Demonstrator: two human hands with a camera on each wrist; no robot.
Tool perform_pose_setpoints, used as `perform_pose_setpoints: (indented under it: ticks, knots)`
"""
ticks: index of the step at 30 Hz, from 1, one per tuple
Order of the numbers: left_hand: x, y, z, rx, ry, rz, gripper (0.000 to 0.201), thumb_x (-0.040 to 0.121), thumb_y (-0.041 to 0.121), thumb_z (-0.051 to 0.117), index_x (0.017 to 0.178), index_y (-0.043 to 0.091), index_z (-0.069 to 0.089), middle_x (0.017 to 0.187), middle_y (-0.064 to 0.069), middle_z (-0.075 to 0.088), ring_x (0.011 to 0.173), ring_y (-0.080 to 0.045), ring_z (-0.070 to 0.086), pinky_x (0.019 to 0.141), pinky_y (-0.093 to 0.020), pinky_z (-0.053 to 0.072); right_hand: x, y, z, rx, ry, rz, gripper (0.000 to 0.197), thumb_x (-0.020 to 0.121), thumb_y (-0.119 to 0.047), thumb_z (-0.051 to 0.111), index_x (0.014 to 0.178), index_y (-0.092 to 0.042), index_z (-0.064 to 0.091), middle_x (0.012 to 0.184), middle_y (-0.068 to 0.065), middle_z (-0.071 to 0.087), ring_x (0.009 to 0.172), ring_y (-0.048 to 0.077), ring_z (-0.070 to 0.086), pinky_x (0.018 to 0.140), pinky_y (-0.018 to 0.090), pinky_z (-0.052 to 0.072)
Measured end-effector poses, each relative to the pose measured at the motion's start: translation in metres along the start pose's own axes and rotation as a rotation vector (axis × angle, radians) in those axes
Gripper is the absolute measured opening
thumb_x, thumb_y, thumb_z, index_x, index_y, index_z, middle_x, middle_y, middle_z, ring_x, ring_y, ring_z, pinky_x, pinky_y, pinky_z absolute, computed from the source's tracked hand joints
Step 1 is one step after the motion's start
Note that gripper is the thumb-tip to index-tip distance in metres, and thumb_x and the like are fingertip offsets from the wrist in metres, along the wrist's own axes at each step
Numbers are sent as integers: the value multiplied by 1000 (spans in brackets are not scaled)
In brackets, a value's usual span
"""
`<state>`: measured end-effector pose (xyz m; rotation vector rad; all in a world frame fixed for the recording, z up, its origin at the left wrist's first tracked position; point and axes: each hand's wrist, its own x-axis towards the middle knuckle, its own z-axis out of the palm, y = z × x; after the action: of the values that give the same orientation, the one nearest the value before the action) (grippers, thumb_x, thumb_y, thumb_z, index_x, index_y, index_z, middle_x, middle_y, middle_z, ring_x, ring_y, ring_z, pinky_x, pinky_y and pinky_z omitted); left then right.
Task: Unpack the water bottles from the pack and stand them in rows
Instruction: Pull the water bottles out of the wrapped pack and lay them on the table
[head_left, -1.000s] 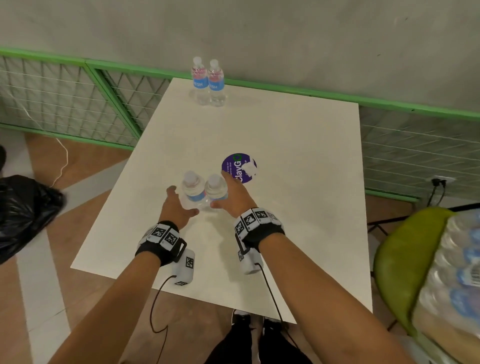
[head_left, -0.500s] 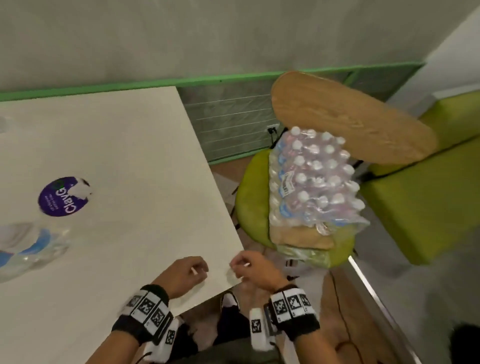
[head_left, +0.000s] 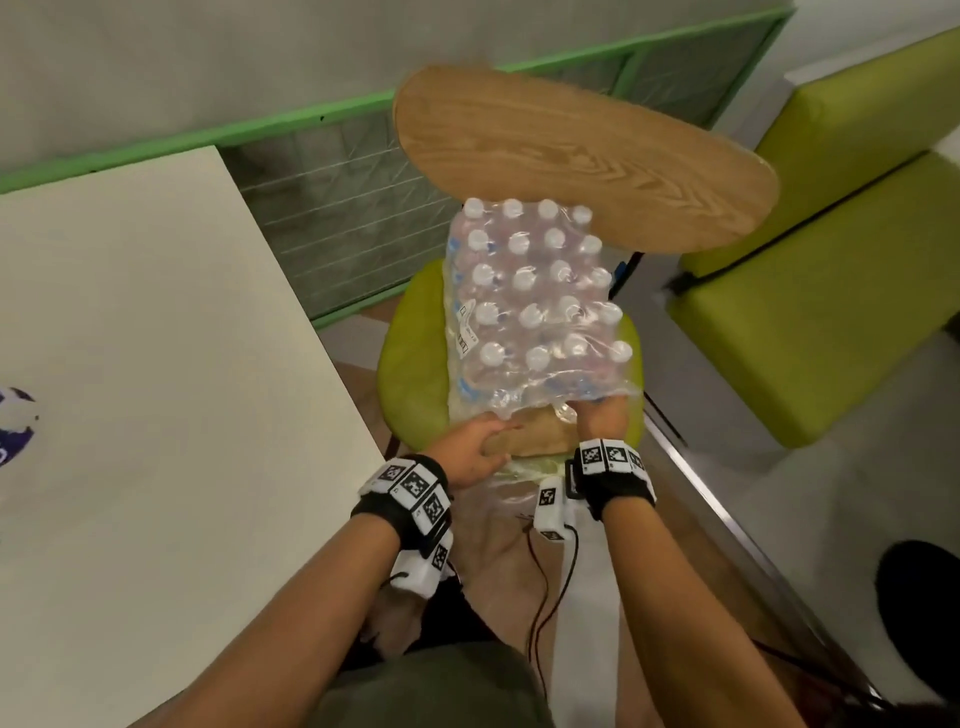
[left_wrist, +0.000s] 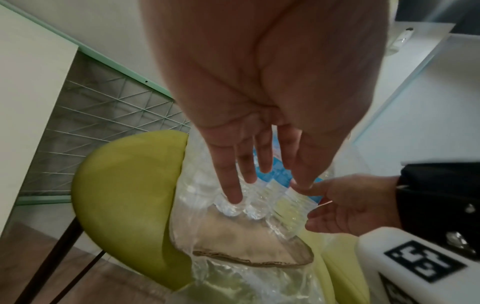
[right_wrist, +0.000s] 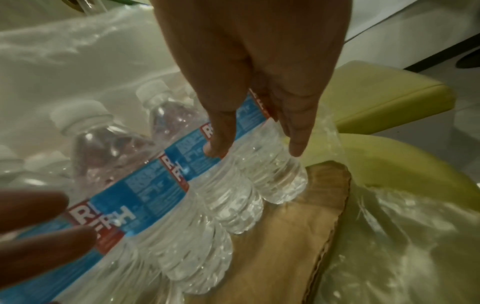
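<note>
Both the left hand (head_left: 470, 453) and right hand (head_left: 602, 415), fingers straight, reach into the pack (head_left: 530, 306) on the chair (head_left: 410, 364), fingertips touching bottles, gripping nothing.

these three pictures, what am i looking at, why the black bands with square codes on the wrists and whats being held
A person, no robot. One camera sits on the head, looking down; one on each wrist band, looking along the fingers. The left hand and right hand reach with straight fingers into the open end of a plastic-wrapped pack of water bottles, which stands on a cardboard sheet on a green chair. The right wrist view shows fingertips touching one bottle; nothing is gripped yet. The white table is at the left.
</note>
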<state>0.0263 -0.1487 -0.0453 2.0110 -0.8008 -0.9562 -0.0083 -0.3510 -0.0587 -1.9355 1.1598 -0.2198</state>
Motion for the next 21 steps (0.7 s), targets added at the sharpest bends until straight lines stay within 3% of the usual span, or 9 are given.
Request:
perform_pose_setpoints:
  ticks: [3, 6, 9, 11, 13, 14, 17, 19, 21]
  knots:
    - [5, 2, -2, 66, 9, -43, 59, 89, 23, 60, 142, 17, 35, 140, -10, 39, 129, -24, 42, 105, -35, 40, 0, 7, -5, 84, 72, -34, 30, 81, -17, 69, 107, -5, 64, 107, 16, 68, 98, 31, 64, 85, 34, 50]
    - [6, 10, -5, 45, 29, -76, 63, 89, 27, 61, 143, 15, 31, 143, -12, 37, 133, -24, 37, 106, -34, 38, -8, 17, -16, -20, -31, -37, 45, 76, -37, 72, 108, -7, 61, 104, 13, 68, 96, 28, 63, 83, 35, 50]
    - [8, 15, -2, -45, 32, -113, 77, 82, 44, 65, 143, 17, 28, 145, -7, 37, 132, -22, 40, 108, -35, 37, -33, 21, -33, -96, -301, 13, 41, 75, -38, 73, 101, -10, 60, 95, 7, 67, 84, 22, 64, 82, 38, 53]
    - [8, 17, 3, -207, -25, -107, 83, 77, 44, 70, 143, 18, 27, 144, -3, 41, 126, -16, 46, 104, -31, 40, -65, 15, -42, -51, -528, -51, 30, 75, -25, 77, 96, -15, 58, 83, -1, 64, 73, 12, 60, 71, 27, 51]
    - [4, 18, 7, -378, -101, -60, 73, 73, 36, 77, 131, 15, 39, 128, -7, 58, 110, -14, 57, 95, -29, 47, -94, 6, -43, 2, -762, -120, 32, 73, -13, 79, 100, -16, 62, 82, -9, 66, 75, 3, 63, 66, 12, 48]
    - [0, 18, 7, -426, -122, -46, 65, 70, 35, 79, 122, 14, 47, 114, -7, 65, 101, -14, 61, 89, -30, 50, -102, 4, -40, 27, -875, -137, 38, 72, -10, 79, 106, -16, 63, 90, -10, 69, 82, -1, 65, 70, 9, 49]
    - [-15, 10, -7, -473, -127, -75, 28, 75, 24, 77, 95, 18, 58, 86, 7, 68, 83, -6, 64, 78, -23, 49, -99, 4, -27, 34, -1070, -73, 40, 73, -7, 77, 111, -10, 63, 107, 7, 69, 98, 13, 66, 89, 31, 55]
    - [-25, 0, -21, -439, -85, -84, 14, 80, 14, 72, 87, 18, 61, 80, 8, 68, 78, -3, 64, 76, -19, 49, -77, 0, -22, -52, -902, -76, 39, 72, -12, 80, 105, -10, 60, 104, 8, 64, 96, 20, 62, 86, 35, 53]
    - [-34, -7, -35, -373, -25, -78, 13, 79, 15, 73, 85, 17, 61, 79, 10, 68, 77, -3, 63, 77, -17, 49, -46, -7, -19, -26, -559, -8, 48, 70, -18, 82, 109, -4, 57, 106, 6, 61, 97, 21, 59, 83, 33, 51]
